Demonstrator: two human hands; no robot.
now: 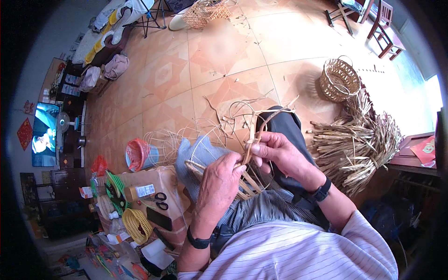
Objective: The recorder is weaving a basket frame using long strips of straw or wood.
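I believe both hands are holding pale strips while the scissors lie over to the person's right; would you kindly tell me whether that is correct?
Not quite: the scissors lie to the person's left, not right, as the head view shows; the left hand and right hand do hold pale strips.

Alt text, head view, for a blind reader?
The left hand and right hand hold flat, pale strips over the person's lap. A woven basket and a bundle of dried strips are to the right; scissors lie to the left.

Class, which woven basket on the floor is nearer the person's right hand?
The round tan basket beside bundled dried strips; the orange openwork basket is farther from the right hand, near the top edge.
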